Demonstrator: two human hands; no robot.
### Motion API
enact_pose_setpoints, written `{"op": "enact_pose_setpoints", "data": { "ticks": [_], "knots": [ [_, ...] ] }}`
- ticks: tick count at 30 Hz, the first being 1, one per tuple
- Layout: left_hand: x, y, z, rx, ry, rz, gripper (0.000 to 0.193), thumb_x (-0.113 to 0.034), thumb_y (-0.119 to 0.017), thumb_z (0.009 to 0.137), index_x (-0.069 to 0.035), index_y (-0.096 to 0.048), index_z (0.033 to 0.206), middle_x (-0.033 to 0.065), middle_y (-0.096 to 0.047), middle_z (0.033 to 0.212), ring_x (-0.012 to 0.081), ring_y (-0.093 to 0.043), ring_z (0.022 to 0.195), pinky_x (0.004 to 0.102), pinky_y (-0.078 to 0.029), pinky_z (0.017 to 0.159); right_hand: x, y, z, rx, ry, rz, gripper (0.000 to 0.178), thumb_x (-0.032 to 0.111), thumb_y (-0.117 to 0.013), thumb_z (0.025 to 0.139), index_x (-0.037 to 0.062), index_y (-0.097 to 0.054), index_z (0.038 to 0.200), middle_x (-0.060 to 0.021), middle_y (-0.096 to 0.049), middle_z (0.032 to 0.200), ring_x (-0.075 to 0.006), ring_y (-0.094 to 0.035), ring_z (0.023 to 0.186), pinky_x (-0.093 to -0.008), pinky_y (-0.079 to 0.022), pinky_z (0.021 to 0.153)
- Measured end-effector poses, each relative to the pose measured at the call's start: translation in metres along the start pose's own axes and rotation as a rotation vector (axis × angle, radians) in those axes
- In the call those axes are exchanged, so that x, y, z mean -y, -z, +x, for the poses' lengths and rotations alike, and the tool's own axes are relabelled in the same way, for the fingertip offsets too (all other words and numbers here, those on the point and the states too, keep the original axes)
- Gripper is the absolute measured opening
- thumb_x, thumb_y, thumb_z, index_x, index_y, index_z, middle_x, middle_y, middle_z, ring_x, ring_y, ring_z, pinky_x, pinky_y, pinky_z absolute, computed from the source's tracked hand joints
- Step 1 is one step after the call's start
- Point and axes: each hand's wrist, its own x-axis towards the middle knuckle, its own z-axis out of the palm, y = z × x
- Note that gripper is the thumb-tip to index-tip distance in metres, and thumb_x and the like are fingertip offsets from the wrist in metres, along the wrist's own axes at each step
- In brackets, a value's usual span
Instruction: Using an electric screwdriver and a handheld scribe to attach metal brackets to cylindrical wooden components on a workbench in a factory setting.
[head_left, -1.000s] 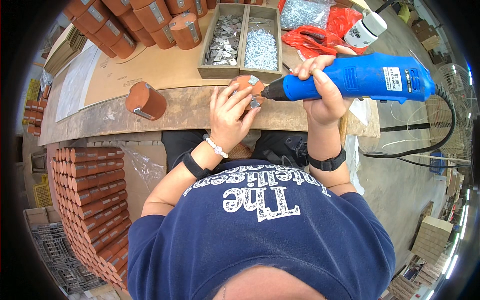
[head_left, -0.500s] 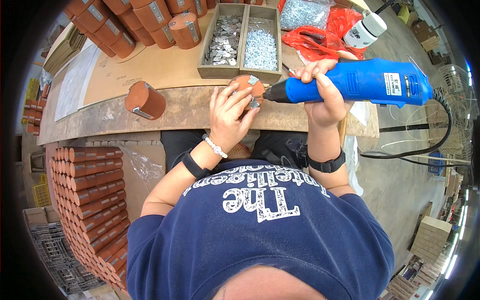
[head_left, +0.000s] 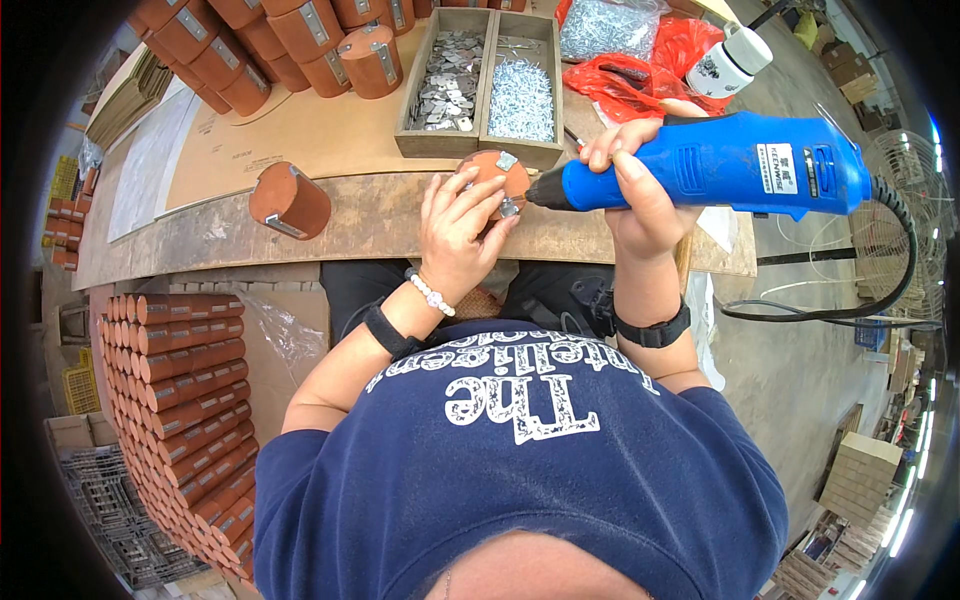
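My left hand [head_left: 457,228] grips a reddish-brown cylinder [head_left: 484,163] at the bench's front edge, fingers lying across its round end. Two small metal plates show on that end: one plate [head_left: 507,161] at the far side, another plate [head_left: 510,207] by my fingertips. Wrapped round the front of a blue electric screwdriver [head_left: 720,165] is my right hand [head_left: 640,190]. The tool lies nearly level, its black nose at the cylinder's right side, close to the nearer plate. Whether its bit touches a screw is too small to tell.
Another cylinder [head_left: 290,202] stands left on the bench [head_left: 380,225]. Beyond is a divided wooden box [head_left: 525,152] with metal plates [head_left: 450,85] and screws [head_left: 522,100]. Cylinders are stacked far left and lower left [head_left: 190,400]. A red bag [head_left: 655,85], white bottle [head_left: 730,62] and tool cable [head_left: 908,250] are right.
The screwdriver's body has shifted and tilted slightly with my right hand, and its cable has swung a little right. My left hand and the cylinder have hardly moved.
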Motion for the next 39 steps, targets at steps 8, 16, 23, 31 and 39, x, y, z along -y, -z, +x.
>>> {"op": "enact_pose_setpoints", "data": {
  "ticks": [8,16,23,31,39],
  "knots": [
    [-0.001,0.001,0.002,-0.004,-0.003,-0.007,0.027,-0.013,-0.067,0.063,-0.006,-0.06,0.087,0.0053,-0.059,0.098,0.0274,-0.048,0.102,0.0468,-0.03,0.089,-0.002,-0.009,0.008,0.039,-0.014,-0.016,0.05,-0.005,-0.057,0.067,-0.0017,-0.031,0.109,-0.0089,-0.053,0.072,-0.0145,-0.054,0.064,-0.0274,-0.045,0.061],
    [0.001,-0.001,0.002,-0.057,-0.025,-0.047,0.021,-0.013,-0.067,0.062,-0.005,-0.061,0.08,0.0033,-0.059,0.094,0.0242,-0.049,0.098,0.0428,-0.034,0.086,-0.009,-0.026,0.019,0.069,-0.023,-0.154,0.045,-0.004,-0.061,0.063,-0.0025,-0.041,0.103,-0.0049,-0.055,0.07,-0.0097,-0.054,0.062,-0.022,-0.044,0.055],
    [0.002,-0.001,0.003,-0.068,-0.043,-0.075,0.021,-0.012,-0.067,0.062,-0.004,-0.06,0.08,0.004,-0.059,0.093,0.025,-0.049,0.097,0.0415,-0.035,0.085,-0.006,-0.035,0.025,0.188,-0.027,-0.315,0.041,-0.004,-0.057,0.066,-0.001,-0.039,0.102,-0.0082,-0.054,0.07,-0.014,-0.055,0.061,-0.0258,-0.046,0.057],
    [0.001,0.0,0.003,-0.065,-0.037,-0.082,0.021,-0.012,-0.067,0.062,-0.004,-0.06,0.079,0.0044,-0.06,0.092,0.025,-0.05,0.097,0.0413,-0.035,0.085,-0.007,-0.036,0.026,0.198,-0.025,-0.287,0.039,-0.005,-0.056,0.066,-0.0004,-0.039,0.101,-0.0087,-0.055,0.069,-0.0145,-0.055,0.061,-0.0266,-0.046,0.057],
    [0.003,-0.001,0.003,-0.057,-0.043,-0.084,0.021,-0.012,-0.067,0.062,-0.003,-0.06,0.079,0.0056,-0.06,0.091,0.0258,-0.05,0.096,0.0406,-0.037,0.083,-0.011,-0.039,0.025,0.193,0.029,-0.356,0.039,-0.006,-0.058,0.063,-0.0004,-0.041,0.098,-0.007,-0.055,0.069,-0.0121,-0.055,0.061,-0.024,-0.045,0.056]
  ]
}}
